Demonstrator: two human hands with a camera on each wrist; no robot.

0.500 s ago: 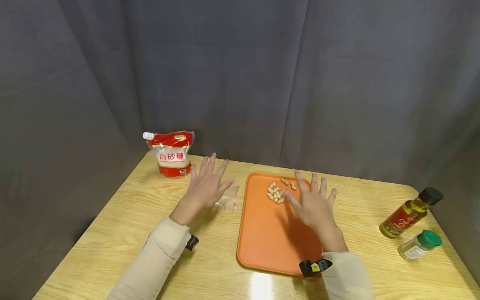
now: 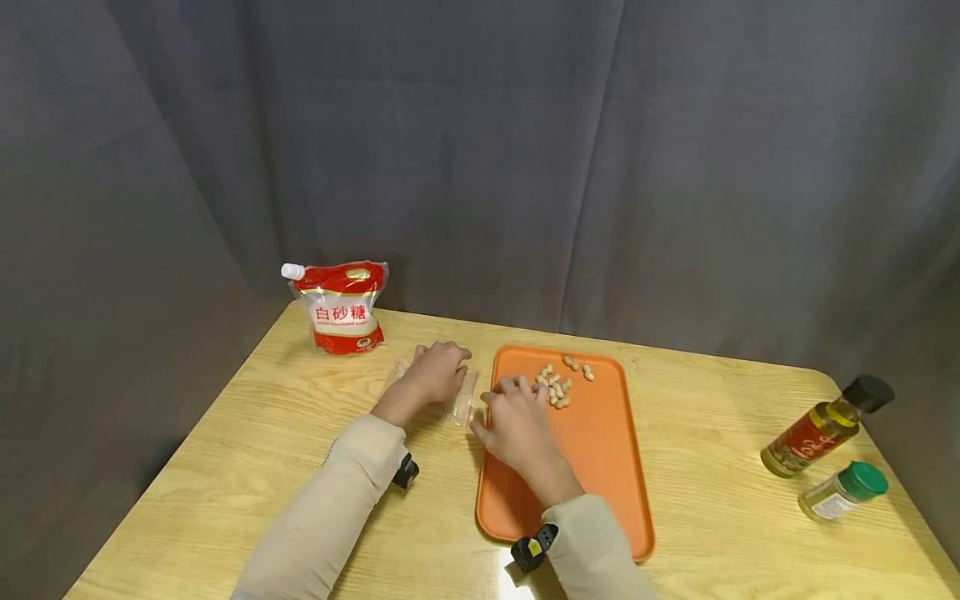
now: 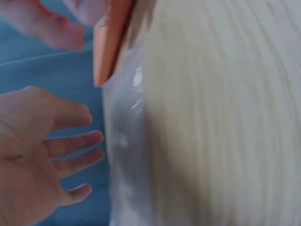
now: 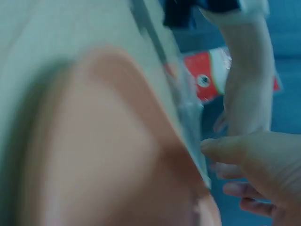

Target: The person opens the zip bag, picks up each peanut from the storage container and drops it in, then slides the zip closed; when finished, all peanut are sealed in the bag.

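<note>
A clear plastic zip bag (image 2: 464, 402) lies flat on the table, partly covered by my left hand (image 2: 435, 372). In the left wrist view, that hand (image 3: 37, 150) has its fingers spread, apart from the bag (image 3: 129, 150) and holding nothing. My right hand (image 2: 517, 421) is over the left edge of an orange tray (image 2: 600, 475), fingers loosely bent toward the bag. The right wrist view is blurred, but this hand (image 4: 263, 169) appears to hold nothing. Several unshelled peanuts (image 2: 557, 390) lie in the tray's far part, some behind the right hand.
A red and white sugar pouch (image 2: 341, 308) with a white cap stands at the back left. At the right are a black-capped oil bottle (image 2: 813, 437) and a green-lidded spice jar (image 2: 836, 498). Grey curtains (image 2: 480, 167) hang behind the table.
My right hand has moved left from the tray's right side to its left edge. The left hand has shifted slightly right, over the bag. Both hands' fingers, spread before, are now bent downward.
</note>
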